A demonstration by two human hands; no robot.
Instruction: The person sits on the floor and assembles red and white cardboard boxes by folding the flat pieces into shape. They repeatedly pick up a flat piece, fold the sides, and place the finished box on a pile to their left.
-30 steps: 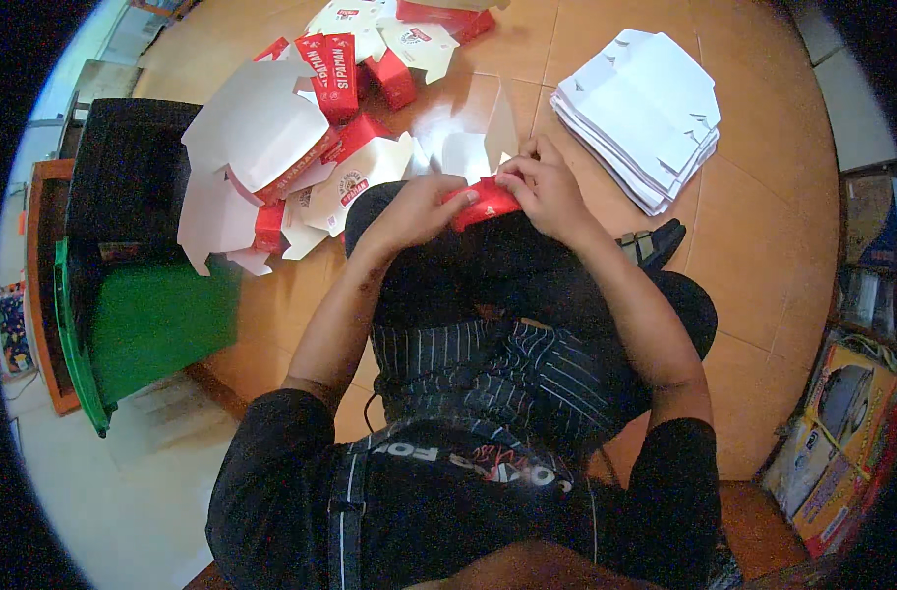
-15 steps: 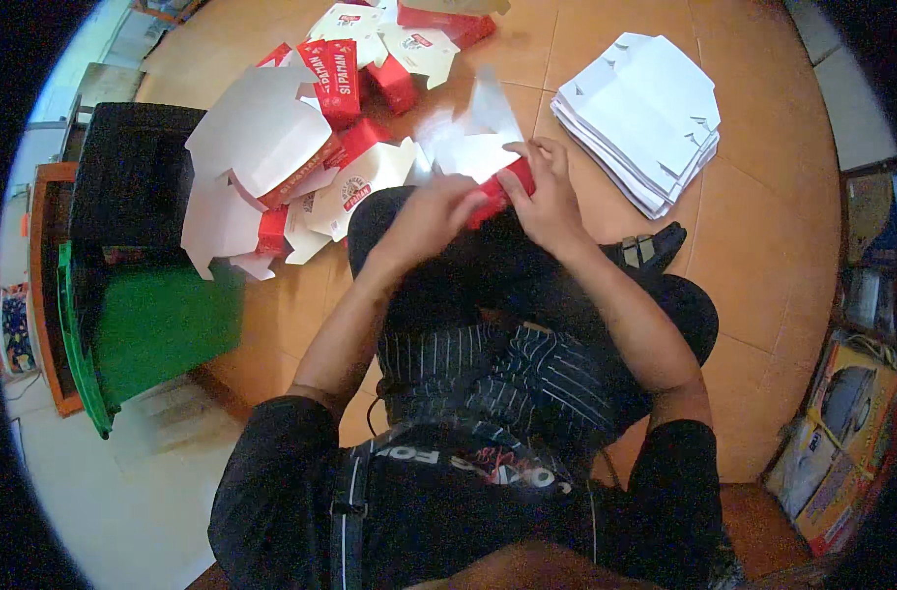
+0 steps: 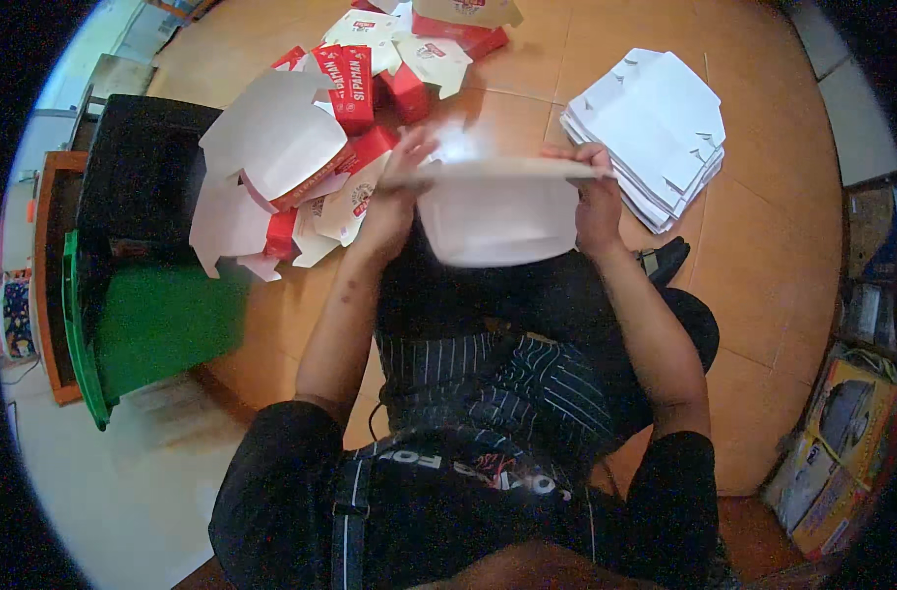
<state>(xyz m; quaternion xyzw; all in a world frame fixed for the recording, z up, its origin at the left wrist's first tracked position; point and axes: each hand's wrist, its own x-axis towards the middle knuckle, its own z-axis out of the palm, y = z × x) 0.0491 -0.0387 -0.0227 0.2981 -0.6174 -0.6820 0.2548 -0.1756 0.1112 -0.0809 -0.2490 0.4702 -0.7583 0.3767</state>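
A white-sided cardboard food box (image 3: 502, 221) is held up over my lap, its pale inside toward me and its upper edge blurred by motion. My right hand (image 3: 596, 202) grips its right end, fingers curled over the edge. On the opposite end is my left hand (image 3: 397, 192), closed around the edge, its raised fingers slightly smeared. The box's far side is hidden. Just left of my left hand lies a heap of formed red-and-white cardboard boxes (image 3: 296, 152).
A stack of flat white cardboard blanks (image 3: 650, 128) lies on the orange tiled floor (image 3: 763, 246) at the right. A green bin (image 3: 163, 324) and a black container (image 3: 144, 177) stand at the left. Packed goods (image 3: 841, 452) line the right side.
The small red piece between my hands has given way to a wide pale box interior facing me. My hands have moved apart, the left one leftward, the right one rightward.
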